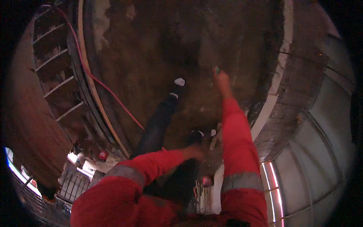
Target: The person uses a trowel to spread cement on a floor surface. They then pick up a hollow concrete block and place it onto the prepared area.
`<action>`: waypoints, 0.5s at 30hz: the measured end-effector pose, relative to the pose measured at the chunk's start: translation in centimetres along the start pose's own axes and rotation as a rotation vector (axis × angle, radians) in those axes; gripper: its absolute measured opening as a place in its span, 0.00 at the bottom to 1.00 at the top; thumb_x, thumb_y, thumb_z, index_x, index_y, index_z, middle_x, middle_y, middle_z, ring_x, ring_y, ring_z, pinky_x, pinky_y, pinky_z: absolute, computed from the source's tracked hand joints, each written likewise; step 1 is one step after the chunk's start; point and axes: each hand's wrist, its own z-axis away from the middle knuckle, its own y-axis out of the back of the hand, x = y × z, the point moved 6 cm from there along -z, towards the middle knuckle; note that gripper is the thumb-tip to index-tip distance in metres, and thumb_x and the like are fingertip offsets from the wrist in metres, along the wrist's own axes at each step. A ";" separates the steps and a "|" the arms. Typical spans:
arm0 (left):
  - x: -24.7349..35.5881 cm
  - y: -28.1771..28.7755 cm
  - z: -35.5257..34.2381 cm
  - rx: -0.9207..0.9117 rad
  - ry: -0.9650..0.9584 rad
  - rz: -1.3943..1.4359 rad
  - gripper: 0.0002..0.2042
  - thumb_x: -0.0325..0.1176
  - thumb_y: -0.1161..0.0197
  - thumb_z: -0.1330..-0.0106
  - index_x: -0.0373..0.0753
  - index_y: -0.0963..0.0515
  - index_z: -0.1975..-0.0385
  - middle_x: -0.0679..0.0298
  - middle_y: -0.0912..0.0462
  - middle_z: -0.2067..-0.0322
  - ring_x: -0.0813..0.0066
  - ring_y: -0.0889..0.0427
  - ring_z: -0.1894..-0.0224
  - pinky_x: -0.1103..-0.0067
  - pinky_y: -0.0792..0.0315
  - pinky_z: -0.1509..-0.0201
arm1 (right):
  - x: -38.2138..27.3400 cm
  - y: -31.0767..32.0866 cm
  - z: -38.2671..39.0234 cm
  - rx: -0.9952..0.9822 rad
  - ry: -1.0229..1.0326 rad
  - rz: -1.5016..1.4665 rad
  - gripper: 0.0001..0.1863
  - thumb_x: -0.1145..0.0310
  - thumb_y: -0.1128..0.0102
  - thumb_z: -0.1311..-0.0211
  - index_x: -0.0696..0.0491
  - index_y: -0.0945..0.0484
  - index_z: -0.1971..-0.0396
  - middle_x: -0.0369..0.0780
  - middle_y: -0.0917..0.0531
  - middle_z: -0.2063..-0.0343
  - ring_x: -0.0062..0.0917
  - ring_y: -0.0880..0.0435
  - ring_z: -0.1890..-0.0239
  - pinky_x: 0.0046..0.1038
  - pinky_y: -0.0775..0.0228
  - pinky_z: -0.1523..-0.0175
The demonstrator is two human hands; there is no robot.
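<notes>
My right arm, in a red sleeve with a grey band, stretches forward over the dark brown floor [227,49]. The right hand [223,81] is closed round a small thing with a green end [216,70], whose kind I cannot make out. My left arm bends across my body. The left hand [194,152] hangs low above my dark-trousered legs, blurred, and its fingers are too unclear to read. Below the hands are my dark shoes with white toes [180,81], the left foot set further forward.
A pink hose [102,84] runs from the upper left to near my left leg. A ladder [56,56] lies beyond a pale wooden edge on the left. Red containers [207,181] stand near my body, beside thin sticks [200,195]. A pale border [278,75] and brick wall [293,90] line the right.
</notes>
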 end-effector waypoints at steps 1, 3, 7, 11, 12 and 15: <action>-1.9 2.4 -1.2 0.101 -0.024 0.021 0.24 0.51 0.48 0.42 0.39 0.26 0.54 0.50 0.25 0.54 0.52 0.26 0.52 0.63 0.31 0.48 | -0.8 -0.4 -4.0 0.113 0.038 0.015 0.31 0.44 0.59 0.39 0.63 0.24 0.69 0.56 0.21 0.73 0.50 0.22 0.63 0.43 0.32 0.55; -3.4 3.2 -2.8 0.285 -0.032 0.127 0.24 0.52 0.50 0.41 0.39 0.27 0.54 0.51 0.25 0.55 0.51 0.26 0.53 0.63 0.32 0.48 | 0.8 -4.2 -6.2 0.111 0.011 0.061 0.31 0.44 0.59 0.39 0.62 0.25 0.71 0.56 0.21 0.72 0.50 0.23 0.62 0.44 0.32 0.56; -3.1 4.4 -4.4 0.431 -0.109 0.164 0.25 0.53 0.49 0.42 0.40 0.29 0.52 0.52 0.25 0.55 0.54 0.26 0.53 0.64 0.32 0.49 | 6.2 -6.9 -10.1 -0.005 -0.006 0.087 0.28 0.48 0.56 0.38 0.63 0.26 0.62 0.55 0.22 0.64 0.50 0.22 0.61 0.46 0.31 0.56; -1.3 4.5 -5.5 0.304 -0.135 0.134 0.25 0.52 0.45 0.45 0.41 0.28 0.54 0.54 0.24 0.56 0.57 0.24 0.55 0.65 0.30 0.53 | 9.3 -5.3 -10.3 -0.178 -0.082 0.267 0.30 0.47 0.59 0.38 0.64 0.25 0.62 0.56 0.23 0.61 0.49 0.23 0.58 0.44 0.33 0.53; -1.8 4.2 -5.1 0.259 -0.110 0.103 0.24 0.51 0.45 0.46 0.41 0.28 0.54 0.54 0.24 0.57 0.57 0.24 0.54 0.65 0.30 0.52 | 7.9 -4.6 -9.5 -0.227 -0.041 0.301 0.31 0.47 0.60 0.37 0.64 0.25 0.61 0.56 0.23 0.61 0.48 0.23 0.58 0.44 0.33 0.52; -2.3 6.1 -2.1 0.324 -0.015 0.138 0.23 0.49 0.45 0.46 0.41 0.27 0.54 0.54 0.24 0.57 0.56 0.25 0.54 0.65 0.31 0.52 | -0.6 2.4 -7.1 -0.476 0.035 0.434 0.33 0.44 0.62 0.38 0.65 0.24 0.65 0.57 0.22 0.66 0.50 0.23 0.59 0.42 0.33 0.54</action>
